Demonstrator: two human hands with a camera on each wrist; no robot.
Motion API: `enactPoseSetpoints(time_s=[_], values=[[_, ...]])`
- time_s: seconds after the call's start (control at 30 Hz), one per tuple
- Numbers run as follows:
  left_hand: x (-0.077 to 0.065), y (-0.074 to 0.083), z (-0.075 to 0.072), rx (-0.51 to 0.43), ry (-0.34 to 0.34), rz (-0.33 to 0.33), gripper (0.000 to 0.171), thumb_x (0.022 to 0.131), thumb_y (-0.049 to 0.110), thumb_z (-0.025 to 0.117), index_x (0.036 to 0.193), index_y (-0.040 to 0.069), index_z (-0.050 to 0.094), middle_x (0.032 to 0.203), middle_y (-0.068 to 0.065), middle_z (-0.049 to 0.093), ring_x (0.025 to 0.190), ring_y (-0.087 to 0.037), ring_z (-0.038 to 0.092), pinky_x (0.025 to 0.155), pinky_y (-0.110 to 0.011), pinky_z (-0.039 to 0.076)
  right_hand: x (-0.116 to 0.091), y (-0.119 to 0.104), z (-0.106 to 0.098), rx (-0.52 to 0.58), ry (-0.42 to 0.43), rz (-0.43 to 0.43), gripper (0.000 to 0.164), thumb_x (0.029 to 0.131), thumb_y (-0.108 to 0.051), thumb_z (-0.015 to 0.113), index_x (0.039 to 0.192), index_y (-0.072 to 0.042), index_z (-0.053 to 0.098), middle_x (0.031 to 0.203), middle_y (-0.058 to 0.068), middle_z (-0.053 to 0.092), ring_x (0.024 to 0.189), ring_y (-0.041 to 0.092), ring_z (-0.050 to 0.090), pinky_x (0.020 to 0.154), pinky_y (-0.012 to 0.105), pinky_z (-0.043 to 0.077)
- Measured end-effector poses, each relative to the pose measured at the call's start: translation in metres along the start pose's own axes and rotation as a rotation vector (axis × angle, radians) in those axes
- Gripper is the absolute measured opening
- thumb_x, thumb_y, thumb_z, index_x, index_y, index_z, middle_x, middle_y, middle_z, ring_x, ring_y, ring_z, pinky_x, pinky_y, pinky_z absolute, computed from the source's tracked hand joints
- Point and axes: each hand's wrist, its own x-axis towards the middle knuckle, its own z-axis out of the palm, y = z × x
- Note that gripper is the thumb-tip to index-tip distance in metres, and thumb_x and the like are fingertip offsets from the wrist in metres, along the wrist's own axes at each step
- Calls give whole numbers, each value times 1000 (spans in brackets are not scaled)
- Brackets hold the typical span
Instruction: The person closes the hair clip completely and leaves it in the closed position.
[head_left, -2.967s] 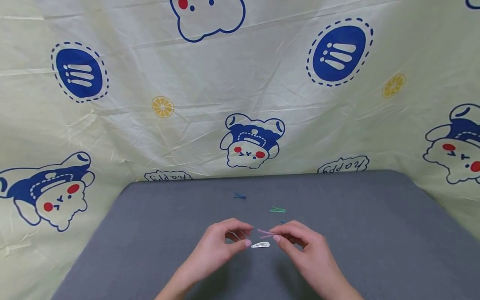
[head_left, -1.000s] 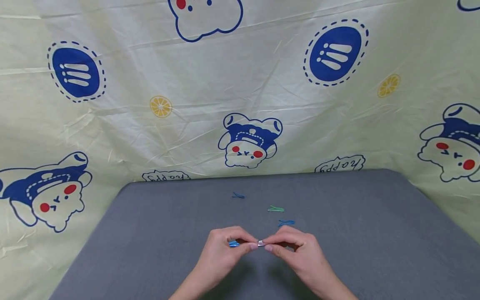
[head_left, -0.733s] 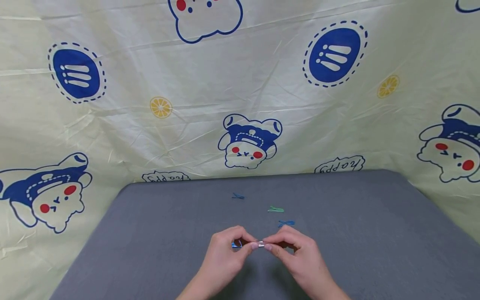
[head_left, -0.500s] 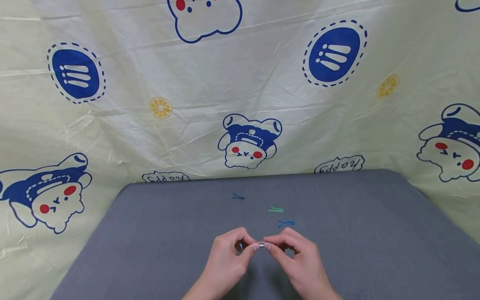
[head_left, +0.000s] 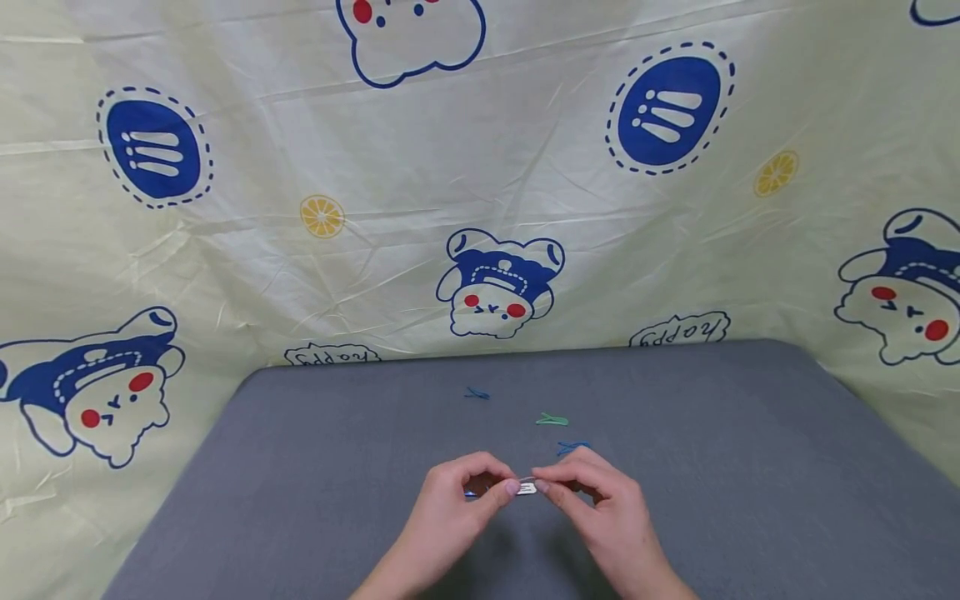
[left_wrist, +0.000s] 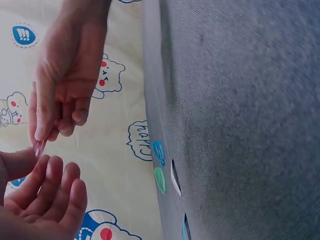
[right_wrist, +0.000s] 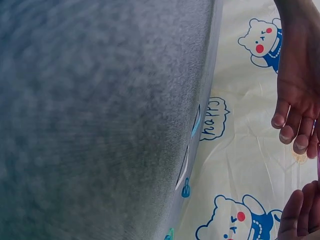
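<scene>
Between my two hands, above the table, is a slim pink snap hair clip [left_wrist: 38, 148]. The thumb and fingertips of my left hand [head_left: 467, 504] pinch one end of it. My right hand [head_left: 600, 504] pinches the other end, its remaining fingers loosely bent. Fingertips cover most of the clip, so whether it is snapped flat cannot be told. Just below it in the head view, a white snap clip [head_left: 527, 490] lies on the table. A blue clip [head_left: 470, 494] shows partly behind my left hand.
On the grey cloth-covered table [head_left: 337, 433] lie a blue hair clip [head_left: 477, 393] at the back, a green clip [head_left: 552, 419] in front of it and another blue clip [head_left: 572, 447] just beyond my right hand. A printed cream curtain [head_left: 390, 275] hangs behind the table.
Three seconds ago my right hand alone held the pink clip, its arms spread, with my left hand apart. My left hand has since come to its other end. Lately both hands shift only slightly.
</scene>
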Motion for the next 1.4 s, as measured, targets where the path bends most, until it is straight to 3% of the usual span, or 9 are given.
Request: enactPoseSetpoints(time_s=[0.2,0.33,0.43,0.53,0.67,0.8,0.97,1.17,1.4], values=[[2,-5,-1,-205,-101,-81,12,92,12,70,94,0,70,82,0,66,74,-12,64,72,-26,51,0,2,-2,14,-12,-17,17,87,-6,73,98,-17,78,95,0,69,84,17,61,69,28,51],[3,-8,-2,-231,-120,-95,10,90,9,71,95,0,70,83,-1,67,74,-15,66,72,-26,52,0,1,-4,7,-42,19,14,89,-13,73,99,-21,78,96,-2,68,86,17,61,68,29,52],[3,-10,-4,-189,-106,-93,8,90,11,72,94,4,72,84,0,68,76,-18,66,72,-26,52,1,0,-5,-26,-79,34,13,89,-20,73,100,-25,77,97,-5,68,88,16,61,70,30,52],[4,-12,-5,-86,-88,-64,7,90,15,73,92,9,72,83,4,68,77,-15,65,72,-27,51,2,0,-6,-71,-106,36,12,88,-24,75,99,-28,77,97,-8,67,88,14,61,72,29,52],[4,-16,-5,91,-65,34,4,90,18,74,91,15,71,82,11,65,77,-8,60,72,-27,51,4,2,-7,-130,-119,5,13,87,-23,77,98,-29,75,95,-12,67,83,11,61,72,28,52],[4,-18,-3,189,-50,120,7,89,11,74,90,16,70,83,14,61,77,-5,56,70,-24,50,6,4,-8,-171,-128,-56,19,86,-19,77,101,-29,74,95,-14,67,81,8,61,71,26,53],[2,-21,-3,236,-39,175,10,88,6,73,90,15,70,84,14,60,79,-4,56,70,-23,49,8,7,-10,-184,-180,-25,23,85,-13,78,101,-30,74,96,-14,67,82,8,62,72,27,53],[2,-23,-2,265,-60,167,9,89,6,72,92,15,70,86,14,60,80,-3,56,73,-26,51,9,11,-12,-177,-238,33,18,85,-17,78,100,-27,74,96,-13,67,82,10,63,73,28,54],[1,-25,-3,283,-69,160,13,89,6,73,91,18,69,86,14,60,80,-2,56,74,-30,53,10,13,-12,-158,-278,65,22,84,-9,78,98,-26,73,93,-12,67,77,10,63,73,29,54]])
